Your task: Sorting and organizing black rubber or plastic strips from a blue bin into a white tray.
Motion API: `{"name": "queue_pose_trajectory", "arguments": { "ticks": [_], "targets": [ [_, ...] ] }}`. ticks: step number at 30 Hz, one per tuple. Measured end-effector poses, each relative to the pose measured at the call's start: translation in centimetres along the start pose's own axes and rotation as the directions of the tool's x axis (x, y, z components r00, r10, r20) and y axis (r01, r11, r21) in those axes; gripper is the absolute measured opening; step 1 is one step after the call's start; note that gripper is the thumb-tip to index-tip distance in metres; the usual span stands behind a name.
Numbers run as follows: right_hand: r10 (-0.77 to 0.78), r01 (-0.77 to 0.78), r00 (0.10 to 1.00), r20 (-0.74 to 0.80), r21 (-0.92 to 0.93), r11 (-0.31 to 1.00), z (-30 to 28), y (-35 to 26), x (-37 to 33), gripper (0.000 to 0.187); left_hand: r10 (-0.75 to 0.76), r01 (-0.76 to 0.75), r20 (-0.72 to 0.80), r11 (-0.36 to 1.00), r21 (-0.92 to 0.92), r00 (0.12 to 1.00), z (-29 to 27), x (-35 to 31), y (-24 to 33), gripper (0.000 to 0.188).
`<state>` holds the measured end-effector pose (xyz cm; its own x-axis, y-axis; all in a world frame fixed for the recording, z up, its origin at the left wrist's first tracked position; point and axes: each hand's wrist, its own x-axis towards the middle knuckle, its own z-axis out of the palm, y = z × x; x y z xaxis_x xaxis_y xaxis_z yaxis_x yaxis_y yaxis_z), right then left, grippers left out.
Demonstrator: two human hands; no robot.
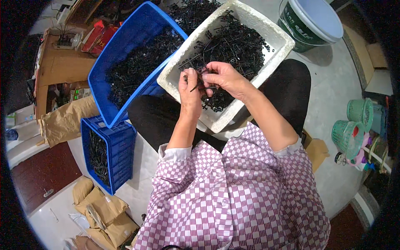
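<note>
A white foam box (277,36) sits tilted across my lap, holding a heap of small black parts (235,46), thin rods with little square ends. Over its near left side my left hand (190,92) is closed, thumb up, on a few of these black parts. My right hand (228,80) meets it from the right, its thumb and fingers pinched on black pieces between the two hands. Exactly how the held pieces fit together is too small to make out.
Left of the box stands a large blue crate (96,79) of similar black parts. A smaller blue crate (121,154) holds more. A dark green and white bucket (310,25) is at the far right, green baskets (348,135) at the right, brown paper packages (106,210) at the lower left.
</note>
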<state>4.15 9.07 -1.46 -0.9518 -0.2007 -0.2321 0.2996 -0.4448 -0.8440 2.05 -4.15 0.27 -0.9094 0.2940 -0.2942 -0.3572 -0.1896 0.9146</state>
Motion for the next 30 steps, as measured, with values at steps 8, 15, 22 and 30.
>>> {"name": "queue_pose_trajectory", "arguments": {
  "ticks": [8,15,22,30],
  "targets": [
    [-0.54,0.144,0.821,-0.185,-0.849,0.509,-2.6,2.6,1.6,0.007,0.025,-0.025,0.02,0.999,-0.035,0.999,0.5,-0.4,-0.3,0.026],
    [-0.08,0.03,0.973,-0.218,-0.225,0.974,-0.5,-1.2,0.5,0.01,0.029,-0.029,0.017,1.0,-0.006,0.999,-0.4,-0.4,0.1,0.026],
    [-0.131,0.088,0.988,-0.081,-0.4,0.912,-0.4,-0.2,0.4,0.014,0.07,-0.071,0.017,0.994,0.088,0.997,-0.2,-0.1,-1.0,0.022],
    [-0.017,0.253,0.816,-0.578,0.329,0.91,-2.8,-1.2,0.7,0.008,-0.026,-0.06,0.182,0.889,0.454,0.983,0.7,-2.3,-3.7,0.014]
  ]
}}
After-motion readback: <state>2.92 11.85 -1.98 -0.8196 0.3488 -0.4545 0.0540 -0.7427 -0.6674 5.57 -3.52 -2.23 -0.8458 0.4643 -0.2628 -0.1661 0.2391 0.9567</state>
